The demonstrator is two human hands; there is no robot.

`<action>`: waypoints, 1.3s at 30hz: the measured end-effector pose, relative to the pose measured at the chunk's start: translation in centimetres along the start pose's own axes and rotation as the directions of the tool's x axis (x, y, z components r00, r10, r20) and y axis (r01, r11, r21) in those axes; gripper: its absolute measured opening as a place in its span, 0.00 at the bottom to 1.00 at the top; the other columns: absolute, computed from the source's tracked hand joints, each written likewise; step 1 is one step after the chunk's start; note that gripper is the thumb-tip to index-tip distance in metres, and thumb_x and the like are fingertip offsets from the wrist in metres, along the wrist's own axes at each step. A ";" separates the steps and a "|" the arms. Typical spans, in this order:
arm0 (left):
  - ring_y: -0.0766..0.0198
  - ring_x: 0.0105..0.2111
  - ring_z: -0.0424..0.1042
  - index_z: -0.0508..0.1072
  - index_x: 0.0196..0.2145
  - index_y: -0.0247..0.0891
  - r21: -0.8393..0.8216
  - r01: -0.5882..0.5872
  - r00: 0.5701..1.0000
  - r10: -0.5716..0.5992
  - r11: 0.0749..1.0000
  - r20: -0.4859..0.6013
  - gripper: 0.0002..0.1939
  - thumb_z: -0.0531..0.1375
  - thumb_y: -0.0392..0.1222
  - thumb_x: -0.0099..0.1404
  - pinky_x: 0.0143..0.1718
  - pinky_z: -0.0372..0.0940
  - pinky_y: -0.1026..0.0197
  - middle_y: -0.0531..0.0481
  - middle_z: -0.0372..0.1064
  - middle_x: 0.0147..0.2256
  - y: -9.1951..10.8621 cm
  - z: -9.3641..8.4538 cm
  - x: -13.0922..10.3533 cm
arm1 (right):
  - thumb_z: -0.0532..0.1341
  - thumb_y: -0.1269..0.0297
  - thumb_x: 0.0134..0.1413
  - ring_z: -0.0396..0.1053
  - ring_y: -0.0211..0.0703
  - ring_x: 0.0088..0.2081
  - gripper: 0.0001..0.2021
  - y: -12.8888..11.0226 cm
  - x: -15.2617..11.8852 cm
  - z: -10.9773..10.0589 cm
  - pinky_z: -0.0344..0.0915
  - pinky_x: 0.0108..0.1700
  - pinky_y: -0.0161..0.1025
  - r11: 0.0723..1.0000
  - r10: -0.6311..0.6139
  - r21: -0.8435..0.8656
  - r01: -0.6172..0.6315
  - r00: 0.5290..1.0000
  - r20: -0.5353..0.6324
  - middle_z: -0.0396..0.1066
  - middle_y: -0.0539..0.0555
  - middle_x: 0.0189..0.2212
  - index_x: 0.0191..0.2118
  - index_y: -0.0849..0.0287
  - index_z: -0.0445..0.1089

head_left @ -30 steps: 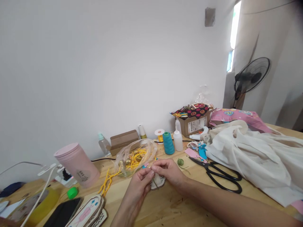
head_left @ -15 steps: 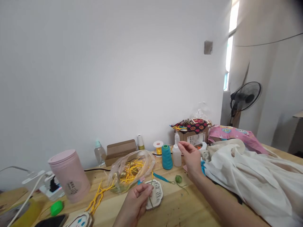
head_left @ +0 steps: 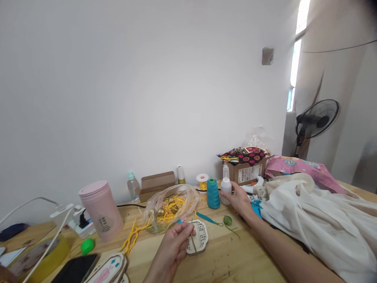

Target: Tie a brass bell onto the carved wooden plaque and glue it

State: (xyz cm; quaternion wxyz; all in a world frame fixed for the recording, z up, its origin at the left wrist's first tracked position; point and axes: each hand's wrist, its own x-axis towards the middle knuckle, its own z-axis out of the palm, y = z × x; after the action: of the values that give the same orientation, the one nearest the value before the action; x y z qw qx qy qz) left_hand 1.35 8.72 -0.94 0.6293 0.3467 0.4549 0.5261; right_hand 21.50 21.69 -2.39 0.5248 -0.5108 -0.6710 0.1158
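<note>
Now my left hand (head_left: 173, 245) pinches the cut-out tag (head_left: 198, 241) and its green cord on the table (head_left: 229, 259), while my right hand (head_left: 240, 200) reaches half-open, touching the white bottle (head_left: 226, 188).

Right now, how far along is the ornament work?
Done: a stack of finished cutouts lies at the near table edge. In hand: the left hand pinches a green cord against a white lattice cutout; the right hand touches a small white squeeze bottle beside the teal thread cone. Left: the bottle is not lifted, and a green thread ball lies unused on the table.
</note>
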 end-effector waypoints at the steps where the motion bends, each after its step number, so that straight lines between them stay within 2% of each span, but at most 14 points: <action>1: 0.82 0.09 0.35 0.68 0.18 0.32 0.005 0.000 1.000 0.000 1.000 0.011 0.15 0.65 0.47 0.41 0.10 0.30 0.73 0.64 0.45 0.09 0.0 -0.1 0.0 | 0.58 0.58 0.41 0.67 0.45 0.30 0.19 -0.3 0.1 -0.2 0.61 0.30 0.39 1.000 0.006 0.019 -0.005 1.000 -0.010 0.71 0.55 0.30 0.41 0.60 0.64; 4: 0.82 0.09 0.35 0.68 0.19 0.32 0.001 -0.009 1.000 0.009 1.000 0.021 0.15 0.65 0.47 0.42 0.10 0.30 0.72 0.64 0.47 0.09 0.0 -0.2 0.0 | 0.53 0.57 0.48 0.65 0.45 0.38 0.21 -2.2 0.3 -1.4 0.62 0.36 0.40 0.994 -0.024 0.100 0.033 0.996 -0.086 0.67 0.58 0.39 0.48 0.61 0.57; 6: 0.83 0.09 0.35 0.67 0.18 0.32 -0.001 -0.012 1.000 0.012 1.000 0.016 0.15 0.65 0.46 0.43 0.10 0.29 0.72 0.63 0.48 0.10 0.1 -0.2 0.0 | 0.55 0.60 0.47 0.62 0.46 0.42 0.21 -4.0 0.1 -2.4 0.60 0.42 0.42 0.964 -0.227 0.099 0.246 0.958 -0.173 0.64 0.58 0.42 0.49 0.60 0.57; 7: 0.83 0.09 0.35 0.67 0.18 0.32 -0.005 -0.012 1.000 0.012 1.000 0.007 0.14 0.65 0.46 0.42 0.10 0.29 0.72 0.63 0.48 0.10 0.1 -0.1 0.0 | 0.56 0.63 0.46 0.61 0.46 0.43 0.20 -4.8 -0.1 -2.9 0.58 0.43 0.43 0.927 -0.361 0.049 0.371 0.922 -0.139 0.63 0.57 0.42 0.48 0.58 0.59; 8: 0.83 0.09 0.36 0.68 0.19 0.32 -0.009 -0.012 1.000 0.012 1.000 -0.007 0.14 0.65 0.45 0.42 0.10 0.29 0.72 0.63 0.50 0.10 0.1 -0.1 0.0 | 0.56 0.66 0.46 0.61 0.45 0.42 0.18 -5.6 -0.4 -3.3 0.57 0.45 0.44 0.865 -0.502 -0.020 0.502 0.863 -0.064 0.63 0.56 0.40 0.47 0.55 0.61; 9: 0.83 0.09 0.37 0.69 0.21 0.32 -0.014 -0.012 1.000 0.012 1.000 -0.019 0.13 0.65 0.45 0.42 0.10 0.29 0.72 0.62 0.53 0.11 0.1 -0.1 0.0 | 0.56 0.69 0.45 0.61 0.44 0.41 0.17 -6.2 -0.7 -3.5 0.55 0.47 0.46 0.779 -0.620 -0.087 0.620 0.784 0.033 0.64 0.55 0.39 0.45 0.53 0.63; 10: 0.83 0.09 0.38 0.70 0.24 0.32 -0.019 -0.015 0.999 0.014 1.000 -0.032 0.13 0.65 0.44 0.42 0.10 0.29 0.72 0.61 0.56 0.13 0.1 0.0 0.0 | 0.55 0.72 0.45 0.61 0.43 0.41 0.18 -6.7 -1.0 -3.7 0.52 0.49 0.47 0.712 -0.679 -0.142 0.688 0.726 0.110 0.64 0.53 0.38 0.44 0.51 0.64; 12: 0.83 0.09 0.39 0.72 0.29 0.32 -0.027 -0.021 0.998 0.020 0.999 -0.052 0.15 0.65 0.44 0.43 0.11 0.30 0.72 0.58 0.60 0.17 0.1 -0.1 0.0 | 0.54 0.74 0.46 0.60 0.42 0.41 0.18 -7.2 -1.4 -3.8 0.49 0.50 0.48 0.628 -0.725 -0.211 0.749 0.661 0.190 0.64 0.52 0.37 0.44 0.48 0.64; 19: 0.82 0.10 0.38 0.72 0.29 0.32 0.029 -0.016 0.997 0.019 0.999 -0.079 0.15 0.63 0.45 0.45 0.11 0.31 0.71 0.61 0.54 0.14 0.2 0.3 -0.2 | 0.49 0.73 0.53 0.58 0.40 0.42 0.16 -7.3 -2.0 -3.4 0.47 0.51 0.47 0.560 -0.761 -0.297 0.773 0.622 0.184 0.65 0.51 0.37 0.42 0.46 0.65; 23: 0.80 0.10 0.39 0.72 0.26 0.32 0.081 -0.053 0.995 0.060 0.995 -0.084 0.13 0.62 0.46 0.47 0.12 0.31 0.71 0.62 0.49 0.11 0.2 0.7 -0.4 | 0.48 0.71 0.55 0.58 0.41 0.43 0.15 -7.4 -2.1 -3.4 0.48 0.51 0.47 0.528 -0.769 -0.302 0.794 0.598 0.226 0.65 0.52 0.38 0.42 0.47 0.65; 29: 0.79 0.10 0.39 0.72 0.29 0.31 0.166 -0.065 0.986 0.089 0.984 -0.143 0.15 0.61 0.47 0.48 0.13 0.32 0.70 0.64 0.46 0.09 -0.2 0.6 -0.1 | 0.47 0.69 0.56 0.58 0.41 0.43 0.14 -7.4 -2.2 -3.3 0.47 0.52 0.47 0.517 -0.756 -0.310 0.798 0.595 0.273 0.65 0.53 0.37 0.41 0.48 0.66; 39: 0.77 0.12 0.47 0.72 0.24 0.30 0.208 -0.112 0.981 0.141 0.972 -0.133 0.14 0.62 0.47 0.47 0.16 0.43 0.70 0.61 0.51 0.10 -0.9 0.0 0.5 | 0.50 0.70 0.54 0.58 0.41 0.43 0.12 -7.9 -2.5 -3.1 0.50 0.51 0.46 0.467 -0.791 -0.326 0.822 0.553 0.261 0.65 0.52 0.38 0.40 0.49 0.66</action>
State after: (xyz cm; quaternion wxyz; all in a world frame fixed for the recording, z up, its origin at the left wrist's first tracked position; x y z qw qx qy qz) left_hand 1.72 8.99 -1.85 0.5214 0.3968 0.5272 0.5410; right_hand 19.45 14.89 2.90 0.3716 -0.2272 -0.8584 -0.2711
